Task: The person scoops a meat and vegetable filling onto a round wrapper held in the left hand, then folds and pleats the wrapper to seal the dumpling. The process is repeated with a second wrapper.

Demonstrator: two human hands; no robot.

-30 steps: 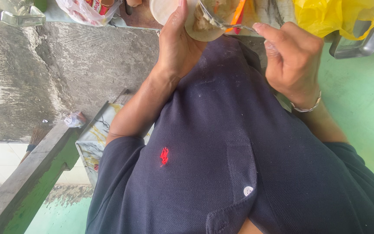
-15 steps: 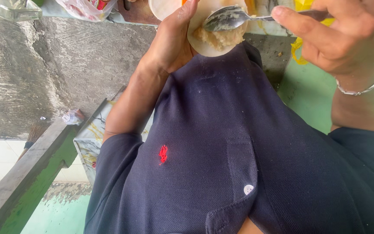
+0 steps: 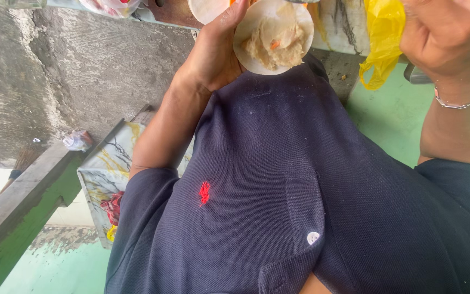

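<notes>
Head view looks straight down the person's own front; a dark navy polo shirt fills most of the frame. Left hand, upper centre, cups a round white wrapper on the fingers, thumb up along its left rim, so the hand is grasping the wrapper from beneath. A mound of pale filling with small orange bits sits on the wrapper's middle. Judged from this: filling is already loaded, and the wrapper lies flat and open, with no fold or pinch along any edge yet, so closing and sealing look to be what is left. The wrapper is a disc with no real long axis; its face is turned up toward the camera, tilted a little toward the body. The filling mound runs slightly longer from left to right across the disc. Right hand, upper right, is cut by the frame's top edge; fingers curl loosely, but whether it holds anything cannot be told. A thin metal bracelet circles that wrist. A yellow plastic bag hangs just left of the right hand. Second white disc peeks at the top edge, beside the left hand's fingertips. Rough concrete wall upper left; green floor right of centre.
</notes>
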